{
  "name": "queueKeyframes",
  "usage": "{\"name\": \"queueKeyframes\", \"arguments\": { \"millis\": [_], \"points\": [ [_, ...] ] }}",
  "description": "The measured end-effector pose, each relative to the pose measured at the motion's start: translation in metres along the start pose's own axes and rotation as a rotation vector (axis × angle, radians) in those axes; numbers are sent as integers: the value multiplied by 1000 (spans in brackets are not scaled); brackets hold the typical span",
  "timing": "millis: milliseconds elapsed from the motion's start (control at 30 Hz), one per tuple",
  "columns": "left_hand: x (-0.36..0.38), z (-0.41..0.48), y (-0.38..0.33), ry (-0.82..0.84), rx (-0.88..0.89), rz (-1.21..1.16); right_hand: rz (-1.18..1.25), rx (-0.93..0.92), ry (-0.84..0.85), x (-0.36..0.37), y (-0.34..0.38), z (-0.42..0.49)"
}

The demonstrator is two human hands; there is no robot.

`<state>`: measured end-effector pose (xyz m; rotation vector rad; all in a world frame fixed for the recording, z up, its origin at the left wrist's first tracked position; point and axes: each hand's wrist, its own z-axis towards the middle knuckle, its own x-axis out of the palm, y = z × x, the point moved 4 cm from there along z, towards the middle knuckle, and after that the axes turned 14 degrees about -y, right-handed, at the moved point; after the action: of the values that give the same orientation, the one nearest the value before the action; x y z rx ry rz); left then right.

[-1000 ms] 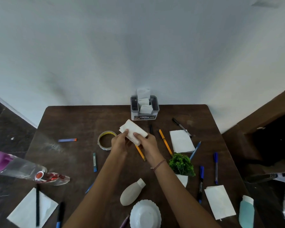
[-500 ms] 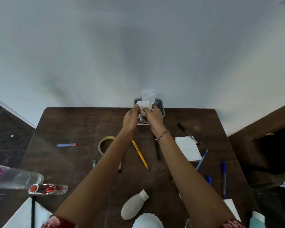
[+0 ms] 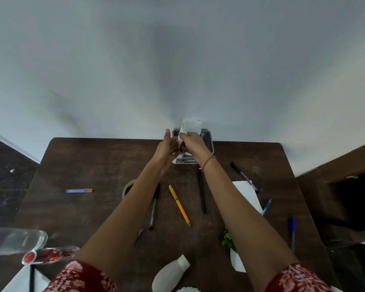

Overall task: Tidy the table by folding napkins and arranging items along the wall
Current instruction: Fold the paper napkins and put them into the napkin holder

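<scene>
The right hand (image 3: 191, 142) pinches a folded napkin (image 3: 182, 131) just above the grey holder (image 3: 207, 137) at the wall, while the left hand (image 3: 167, 146) hovers alongside, fingers straight. Stowing the napkin appears to be the step; next it likely needs lowering upright into a free slot.

I see the napkin (image 3: 183, 131) carried from above mid-bench (image 3: 93, 165) out to the grey holder (image 3: 207, 137) at the wall | my left hand (image 3: 167, 146) has let go, fingers now straight, just beside it | my right hand (image 3: 191, 142) alone pinches it now, stood on edge over the holder | both arms stretched further out than a second ago
</scene>
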<state>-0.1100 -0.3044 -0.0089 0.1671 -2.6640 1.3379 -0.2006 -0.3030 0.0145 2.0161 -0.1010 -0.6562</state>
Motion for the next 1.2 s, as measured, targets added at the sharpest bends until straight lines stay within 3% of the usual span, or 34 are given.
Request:
{"name": "queueKeyframes", "arguments": {
  "millis": [267, 633, 1033, 1200],
  "points": [
    [-3, 5, 6, -33, 44, 45, -99, -88, -2, 1, -2, -9],
    [-38, -40, 8, -342, 124, -111, 23, -135, -128, -12, -13, -49],
    [-102, -138, 27, -617, 370, 101, 118, -223, -28, 24, -44, -156],
    [-139, -189, 29, -649, 441, 123, 157, -267, 17, 52, -44, -211]
  ]
}}
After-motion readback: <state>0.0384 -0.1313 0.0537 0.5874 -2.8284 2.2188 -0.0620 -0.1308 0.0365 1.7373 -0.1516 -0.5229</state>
